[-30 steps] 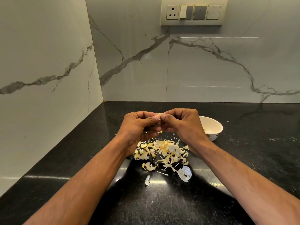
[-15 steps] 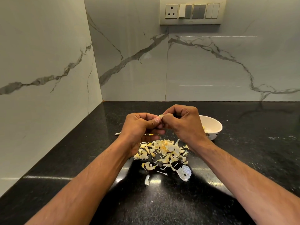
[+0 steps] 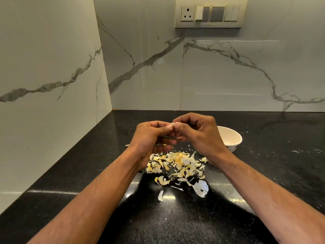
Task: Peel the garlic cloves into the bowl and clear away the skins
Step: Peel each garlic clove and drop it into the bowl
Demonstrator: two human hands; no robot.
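Observation:
Above the black counter, my left hand (image 3: 151, 136) and my right hand (image 3: 198, 134) meet, and both pinch a small pale garlic clove (image 3: 173, 124) between thumbs and fingertips. Most of the clove is hidden by the fingers. My left hand also holds a thin dark knife (image 3: 169, 137) whose pale handle end pokes out to the left. A heap of yellowish garlic skins (image 3: 177, 164) lies on the counter below the hands. A white bowl (image 3: 232, 136) stands just right of my right hand, its inside partly hidden.
The black speckled counter (image 3: 263, 173) runs into a corner of marble-patterned walls at left and back. A switch panel (image 3: 210, 13) is on the back wall. A larger white skin piece (image 3: 201, 188) lies near the heap's front.
Both hands have lifted a little while staying together on the clove. A small fleck hangs below the right hand. The skin heap and bowl have not moved.

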